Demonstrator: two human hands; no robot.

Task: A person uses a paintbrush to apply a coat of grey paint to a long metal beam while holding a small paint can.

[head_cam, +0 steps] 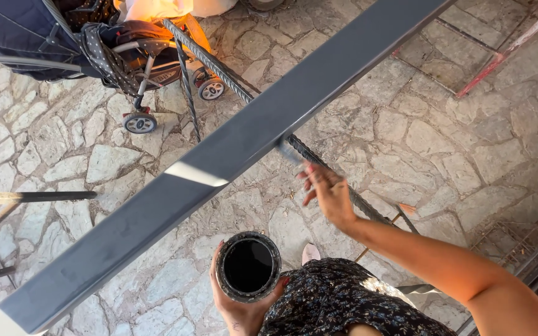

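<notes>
Outdoor paving of irregular pale flagstones fills the view from above, sunlit, with grey mortar joints

Left hand: low in the frame, close to the body, fingers wrapped from beneath around a black paint can. Can is held upright, mouth open to the camera, interior dark; contents cannot be told. Rim looks smeared and rough.

Right hand: arm stretched forward from the lower right, hand blurred. Fingers partly closed round what seems a small brush, its pale blurred tip touching or just beside the lower edge of the beam; the grip itself cannot be told with certainty.

Grey metal beam: long, flat, glossy, running diagonally from lower left to upper right across the whole frame, above the ground. A bright glare patch sits near its middle. Beam lies between camera and paving; the can is just below its lower edge in the view.

Ribbed steel rod: passes under the beam on the opposite diagonal, upper left to lower right, behind the right hand.

Dark floral garment at the bottom edge, a pale shoe tip beside it.

Further out: a baby stroller with dark navy fabric and small grey wheels, upper left, well apart from both hands. A red-painted bar lies on the stones, upper right
</notes>
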